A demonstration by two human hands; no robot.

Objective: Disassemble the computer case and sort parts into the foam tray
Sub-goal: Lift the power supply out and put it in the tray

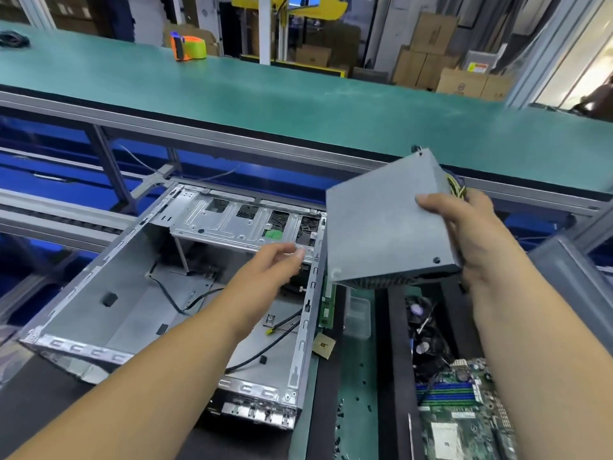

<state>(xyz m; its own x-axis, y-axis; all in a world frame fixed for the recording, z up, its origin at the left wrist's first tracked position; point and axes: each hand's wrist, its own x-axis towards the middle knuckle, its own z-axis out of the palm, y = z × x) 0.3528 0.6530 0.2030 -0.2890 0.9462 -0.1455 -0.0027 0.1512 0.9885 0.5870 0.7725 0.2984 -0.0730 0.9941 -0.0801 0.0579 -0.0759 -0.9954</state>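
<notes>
R hand point(477, 234) grips the grey boxy metal power supply point(384, 224), fingers curled over its right edge, thumb on the top face; unit is held tilted in the air, above the gap btwn the case and the tray, w/ yellow and black wires point(455, 187) poking out its far right corner. L hand point(275, 260) hovers over the open silver steel computer case point(99, 310), fingers loosely extended, holding nothing, tips just beside the case's drive cage point(232, 224). Case lies on its side at left, black cables point(185, 303) loose inside. Right of it, near side, a black foam tray point(394, 360) holds a green motherboard point(464, 410). Btwn case and tray on the green mat: a green RAM stick point(326, 307), a square gold CPU chip point(323, 346), small black screws point(363, 383). Far across the green workbench point(298, 104), an orange and green tape dispenser point(187, 46)
</notes>
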